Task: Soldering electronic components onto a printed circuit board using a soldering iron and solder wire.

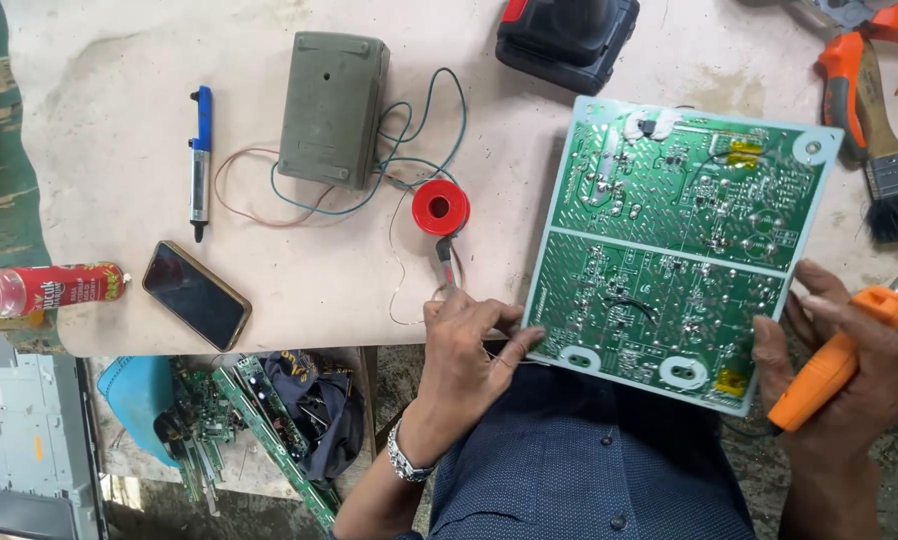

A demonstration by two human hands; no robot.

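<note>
Single head view, looking steeply down, close over workbench [369, 300] edge and lap.

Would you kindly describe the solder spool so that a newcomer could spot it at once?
Start at the large green circuit board on the pale worktable. Just left of its upper half, beside the grey box with trailing wires, stands the solder spool. It is the only small, round, bright red thing there, above the left hand.

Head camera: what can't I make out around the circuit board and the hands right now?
- Soldering iron, held in the right hand: its tip runs off the right edge.
- Circuit board: component side faces down, hidden; solder joints too small to judge.
- Left hand: whether it pinches the thin solder wire from the red spool is unclear.
- Paintbrush: handle cut off at the top.
</note>
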